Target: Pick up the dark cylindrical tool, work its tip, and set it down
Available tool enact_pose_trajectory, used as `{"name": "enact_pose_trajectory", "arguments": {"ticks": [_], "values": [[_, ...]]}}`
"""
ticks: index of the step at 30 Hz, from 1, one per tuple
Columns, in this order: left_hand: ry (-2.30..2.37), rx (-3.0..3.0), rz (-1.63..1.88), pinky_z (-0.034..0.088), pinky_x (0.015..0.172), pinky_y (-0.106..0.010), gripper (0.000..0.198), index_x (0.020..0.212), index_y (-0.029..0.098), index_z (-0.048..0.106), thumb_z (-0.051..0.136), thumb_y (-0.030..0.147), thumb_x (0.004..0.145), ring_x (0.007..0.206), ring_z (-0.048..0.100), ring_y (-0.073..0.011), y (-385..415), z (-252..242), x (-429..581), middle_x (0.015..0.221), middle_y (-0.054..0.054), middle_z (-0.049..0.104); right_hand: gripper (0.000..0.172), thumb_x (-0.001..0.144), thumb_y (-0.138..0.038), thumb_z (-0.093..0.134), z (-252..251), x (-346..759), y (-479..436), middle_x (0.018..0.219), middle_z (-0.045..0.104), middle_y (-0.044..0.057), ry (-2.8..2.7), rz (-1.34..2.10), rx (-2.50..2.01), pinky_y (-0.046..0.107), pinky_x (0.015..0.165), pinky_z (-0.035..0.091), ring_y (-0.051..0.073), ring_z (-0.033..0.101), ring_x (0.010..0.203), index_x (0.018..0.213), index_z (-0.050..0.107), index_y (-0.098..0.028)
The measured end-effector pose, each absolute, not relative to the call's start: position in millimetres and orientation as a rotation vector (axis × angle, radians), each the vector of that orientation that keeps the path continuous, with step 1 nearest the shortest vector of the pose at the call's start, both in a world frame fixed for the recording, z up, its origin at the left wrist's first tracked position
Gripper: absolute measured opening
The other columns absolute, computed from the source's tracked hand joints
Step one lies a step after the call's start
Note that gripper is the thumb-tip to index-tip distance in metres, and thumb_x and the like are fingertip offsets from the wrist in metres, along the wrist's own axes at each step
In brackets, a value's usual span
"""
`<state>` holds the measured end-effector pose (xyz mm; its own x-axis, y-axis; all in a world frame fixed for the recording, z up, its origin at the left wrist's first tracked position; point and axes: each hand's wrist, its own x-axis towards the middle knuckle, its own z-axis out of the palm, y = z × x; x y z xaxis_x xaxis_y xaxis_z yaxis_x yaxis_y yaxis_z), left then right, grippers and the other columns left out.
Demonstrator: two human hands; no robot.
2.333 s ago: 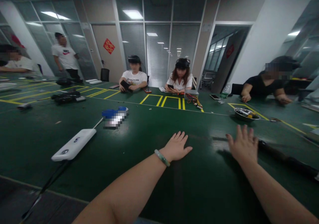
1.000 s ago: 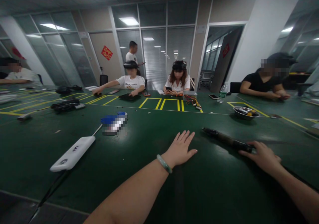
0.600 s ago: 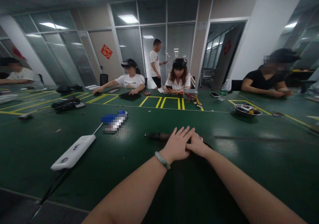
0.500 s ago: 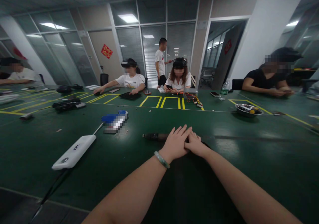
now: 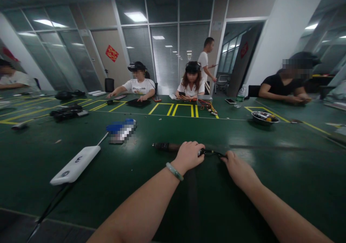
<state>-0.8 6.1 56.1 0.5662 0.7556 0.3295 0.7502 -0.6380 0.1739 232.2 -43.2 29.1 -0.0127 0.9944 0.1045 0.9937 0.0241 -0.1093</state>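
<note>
Dark brown-black slim cylinder (image 5: 164, 147) lies on dark-green smooth counter (image 5: 151, 214); L hand (image 5: 190, 154), flat b4, now curled round its R end; R hand (image 5: 239, 168), prev. touching L, now apart, pinching thin black cord (image 5: 212, 151).

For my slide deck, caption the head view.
Left-hand grip on a dark cylindrical tool, right-hand grip on its black cord.

I have the rod (image 5: 169, 147) lying crosswise on the worktop (image 5: 127, 189) before me, under my left hand (image 5: 188, 153); its strap (image 5: 215, 153) runs rightward to my right hand (image 5: 240, 169). Cabled unit (image 5: 77, 164): well to the left. Bowl (image 5: 266, 123): beyond my right hand. Bottle (image 5: 240, 97) and phone (image 5: 230, 101): behind and left of the bowl, phone left of bottle. Wires (image 5: 209, 107): left of the phone.
</note>
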Motion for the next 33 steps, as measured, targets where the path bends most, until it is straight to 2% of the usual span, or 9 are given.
{"name": "enact_pose_trajectory", "arguments": {"ticks": [5, 9, 15, 19, 27, 33], "values": [[1.249, 2.804, 0.535, 0.044, 0.087, -0.034, 0.027, 0.111, 0.026, 0.061, 0.053, 0.041, 0.089, 0.097, 0.058, -0.0195, 1, 61, -2, 0.102, -0.002, 0.063, 0.025, 0.099, -0.038, 0.034, 46, 270, -1, 0.095, 0.063, 0.006, -2.146, 0.058, -1.971, 0.030, 0.066, 0.040, 0.020, 0.061, 0.079, 0.097, 0.053, -0.021], [1.251, 2.803, 0.517, 0.043, 0.090, -0.034, 0.028, 0.114, 0.027, 0.060, 0.052, 0.040, 0.090, 0.101, 0.057, -0.0192, 1, 62, -5, 0.109, -0.002, 0.062, 0.028, 0.097, -0.040, 0.038, 45, 267, 8, 0.098, 0.064, 0.005, -2.122, 0.024, -1.911, 0.029, 0.067, 0.040, 0.019, 0.060, 0.083, 0.098, 0.060, -0.023], [1.188, 2.809, 0.629, 0.043, 0.090, -0.033, 0.024, 0.108, 0.027, 0.062, 0.055, 0.041, 0.090, 0.103, 0.057, -0.0182, 7, 55, -2, 0.111, 0.000, 0.062, 0.025, 0.092, -0.040, 0.050, 49, 253, -6, 0.103, 0.063, 0.003, -2.122, 0.141, -1.850, 0.030, 0.078, 0.042, 0.019, 0.058, 0.092, 0.099, 0.071, -0.027], [1.205, 2.804, 0.671, 0.043, 0.089, -0.034, 0.019, 0.104, 0.026, 0.063, 0.055, 0.036, 0.090, 0.101, 0.058, -0.0186, 8, 51, 4, 0.107, -0.001, 0.064, 0.020, 0.090, -0.035, 0.054, 57, 233, -16, 0.100, 0.064, 0.001, -2.115, 0.218, -1.802, 0.028, 0.076, 0.042, 0.017, 0.059, 0.087, 0.096, 0.072, -0.029], [1.216, 2.809, 0.621, 0.045, 0.088, -0.034, 0.023, 0.107, 0.026, 0.061, 0.060, 0.026, 0.084, 0.097, 0.060, -0.0187, 7, 51, 7, 0.105, 0.000, 0.064, 0.011, 0.087, -0.031, 0.060, 43, 203, -22, 0.088, 0.067, 0.000, -2.006, 0.280, -1.799, 0.027, 0.071, 0.041, 0.017, 0.061, 0.080, 0.086, 0.069, -0.024], [1.197, 2.789, 0.672, 0.045, 0.086, -0.033, 0.016, 0.102, 0.025, 0.063, 0.057, 0.031, 0.089, 0.097, 0.060, -0.0185, 8, 49, 7, 0.104, 0.000, 0.065, 0.010, 0.086, -0.031, 0.061, 41, 205, -21, 0.088, 0.067, -0.001, -2.005, 0.299, -1.794, 0.027, 0.067, 0.039, 0.016, 0.060, 0.079, 0.084, 0.068, -0.025]]}}
